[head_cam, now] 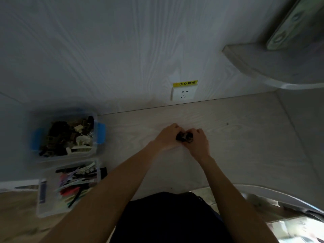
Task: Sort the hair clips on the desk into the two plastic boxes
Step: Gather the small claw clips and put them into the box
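pale wood-grain surface [236, 137] below a wall socket [184, 93]. at centre frame, left hand [166, 137] and right hand [197, 143] together, fingers curled around dark hair clips [184, 137]. at left, two plastic boxes [95, 137] filled with clips.

A pale wood-grain wall panel [105, 50] rises behind the light wooden bench [236, 137], dimly lit. Just beyond the fingers [175, 128], a white wall socket [184, 93] carries a yellow warning label [185, 83]; a shelf [263, 62] juts out far right.
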`<state>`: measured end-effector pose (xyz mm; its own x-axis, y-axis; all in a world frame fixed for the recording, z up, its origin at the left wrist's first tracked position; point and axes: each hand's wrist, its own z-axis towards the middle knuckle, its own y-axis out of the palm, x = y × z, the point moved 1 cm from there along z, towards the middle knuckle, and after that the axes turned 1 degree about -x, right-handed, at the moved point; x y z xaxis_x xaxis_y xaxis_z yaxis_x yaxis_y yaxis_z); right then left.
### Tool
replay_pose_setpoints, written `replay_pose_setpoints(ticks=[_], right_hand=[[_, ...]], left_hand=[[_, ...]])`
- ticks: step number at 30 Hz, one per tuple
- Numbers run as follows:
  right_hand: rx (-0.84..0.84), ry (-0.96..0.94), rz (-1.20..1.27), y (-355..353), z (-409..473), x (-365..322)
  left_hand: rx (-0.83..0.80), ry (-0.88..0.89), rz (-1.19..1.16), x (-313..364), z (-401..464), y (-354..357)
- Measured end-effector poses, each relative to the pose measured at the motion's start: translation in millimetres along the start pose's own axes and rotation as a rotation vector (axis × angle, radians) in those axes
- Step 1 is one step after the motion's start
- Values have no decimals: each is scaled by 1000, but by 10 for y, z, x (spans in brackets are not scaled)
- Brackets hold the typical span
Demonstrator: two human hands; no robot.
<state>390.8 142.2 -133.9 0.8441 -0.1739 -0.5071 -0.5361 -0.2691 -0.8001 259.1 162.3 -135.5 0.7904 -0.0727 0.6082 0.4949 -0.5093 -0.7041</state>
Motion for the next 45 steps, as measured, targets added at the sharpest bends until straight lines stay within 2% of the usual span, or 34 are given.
replay_pose_setpoints(ticks=[5, 12, 17, 21, 24, 27, 29, 32, 35, 39, 42, 45], right_hand=[[70, 9, 80, 0, -30, 40], [118, -30, 311, -40, -149, -40], [89, -115, 514, -144, -268, -372], [-51, -267, 638, -97, -364, -883], [-112, -391, 556, 13, -408, -1221], [-49, -404, 357, 97, -384, -1185], [44, -336, 161, 100, -353, -943], [81, -135, 42, 46, -305, -466], [-17, -42, -1, 74, -256, -206], [-99, -75, -68, 223, -200, -272], [-143, -139, -104, 290, -171, -448], [-134, -247, 80, 298, -192, -895]], left_hand=[[28, -24, -125, 40, -63, -8], [119, -113, -468, -39, -248, -31], [277, -53, -622, -56, -567, -249], [479, -64, -669, -212, -1101, -588], [630, -111, -676, -444, -1474, -775], [626, -176, -608, -600, -1540, -767], [543, -215, -548, -660, -1454, -668], [458, -261, -430, -717, -1295, -483], [389, -293, -320, -721, -1194, -357], [381, -282, -282, -682, -1176, -378], [476, -215, -352, -583, -1304, -525], [641, -164, -389, -585, -1629, -782]])
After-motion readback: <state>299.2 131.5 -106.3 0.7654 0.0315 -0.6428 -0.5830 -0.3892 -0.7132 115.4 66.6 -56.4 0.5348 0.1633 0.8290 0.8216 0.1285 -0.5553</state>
